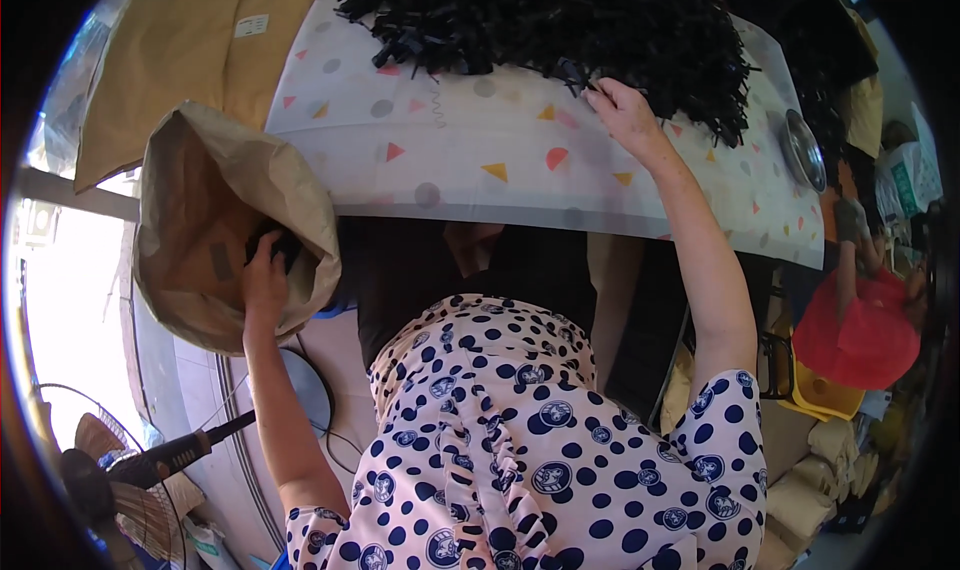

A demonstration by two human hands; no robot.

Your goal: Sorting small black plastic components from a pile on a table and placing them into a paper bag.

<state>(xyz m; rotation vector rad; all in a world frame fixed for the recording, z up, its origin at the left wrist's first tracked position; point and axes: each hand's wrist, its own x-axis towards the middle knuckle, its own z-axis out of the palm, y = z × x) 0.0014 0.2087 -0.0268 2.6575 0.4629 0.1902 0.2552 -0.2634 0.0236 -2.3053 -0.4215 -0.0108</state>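
A large heap of small black plastic pieces (pixel 580 20) lies on the far side of the covered table (pixel 440 165). At the heap's near edge my right hand (pixel 628 120) pinches one black plastic piece (pixel 574 74) between thumb and fingers. To the left, my left hand (pixel 264 282) reaches inside the mouth of an upright brown paper sack (pixel 190 210). Its fingers are closed around something black (pixel 288 250), which looks like the same kind of piece; the hand and sack wall partly hide it. The sack's bottom is out of sight.
A round metal bowl (pixel 803 150) sits at the table's right edge. Flat brown paper sacks (pixel 160 70) stand at the far left. A fan (pixel 110 475) is at the lower left. Another person in red (pixel 858 325) sits to the right, near stacked tan bundles (pixel 805 500).
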